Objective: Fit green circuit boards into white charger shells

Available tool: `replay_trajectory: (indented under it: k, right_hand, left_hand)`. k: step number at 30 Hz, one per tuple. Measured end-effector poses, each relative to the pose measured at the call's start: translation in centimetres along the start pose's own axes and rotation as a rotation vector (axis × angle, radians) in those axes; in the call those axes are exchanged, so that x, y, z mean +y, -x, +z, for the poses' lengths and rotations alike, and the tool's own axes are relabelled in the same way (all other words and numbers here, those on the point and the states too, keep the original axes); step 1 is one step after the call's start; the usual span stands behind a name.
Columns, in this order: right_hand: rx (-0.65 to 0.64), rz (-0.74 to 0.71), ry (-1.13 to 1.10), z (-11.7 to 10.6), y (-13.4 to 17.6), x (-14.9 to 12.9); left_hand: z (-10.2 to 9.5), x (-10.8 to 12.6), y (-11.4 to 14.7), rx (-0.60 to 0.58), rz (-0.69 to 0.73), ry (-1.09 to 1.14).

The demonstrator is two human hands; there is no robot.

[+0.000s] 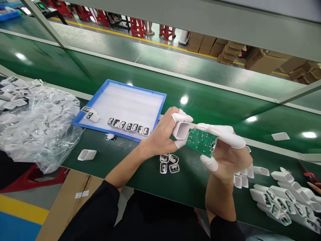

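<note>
The left hand (pixel 164 134) has its grip clamped around a white casing (pixel 182 131), and the right hand (pixel 224 152) has its grip clamped on a green circuit board (pixel 202 142), thumb at the near edge and fingers at the far edge. Both things are held above the counter (pixel 185 185), right of the blue tray (pixel 132 103); the board's left end meets the casing's right side.

This pair looks unfinished: most of the board is outside, and whether its tip is inside cannot be told. In the tray, a row of 7 filled pieces (pixel 129 126) seems done, with 2 more at its left edge. At least 4 small units (pixel 174 168) lie nearer the person. At right, some of the clustered casings (pixel 274 210) show boards inside, while others look hollow, so work seems left; 1 hollow shell (pixel 87 155) lies at left.

A pale label (pixel 82 194) is on the cardboard (pixel 62 204) at near left, its print too small to read. No brand is legible.
</note>
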State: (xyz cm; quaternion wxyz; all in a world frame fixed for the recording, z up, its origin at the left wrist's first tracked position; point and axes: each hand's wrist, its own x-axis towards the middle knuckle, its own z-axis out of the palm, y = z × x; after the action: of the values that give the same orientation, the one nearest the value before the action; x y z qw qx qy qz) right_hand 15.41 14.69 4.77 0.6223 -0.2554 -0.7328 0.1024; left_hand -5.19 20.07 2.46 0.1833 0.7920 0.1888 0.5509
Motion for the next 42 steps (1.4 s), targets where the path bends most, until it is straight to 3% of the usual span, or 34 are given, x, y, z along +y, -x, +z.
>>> replay_trajectory:
  k: [5,18,36,42]
  right_hand:
    - [-0.104,-0.001,-0.054,0.43,-0.41,-0.01]
    - [-0.123,-0.031,-0.021,0.65,-0.3,0.35]
    - [-0.125,-0.018,0.127,0.69,-0.75,-0.15]
    - [-0.161,0.05,0.285,0.92,-0.69,-0.52]
  left_hand:
    - [-0.29,-0.36,0.17,0.012,0.062,-0.053]
    - [-0.22,-0.31,-0.06,0.005,0.096,-0.081]
    - [0.01,-0.23,0.08,-0.008,0.059,-0.128]
    - [0.23,0.1,-0.09,-0.02,-0.003,-0.094]
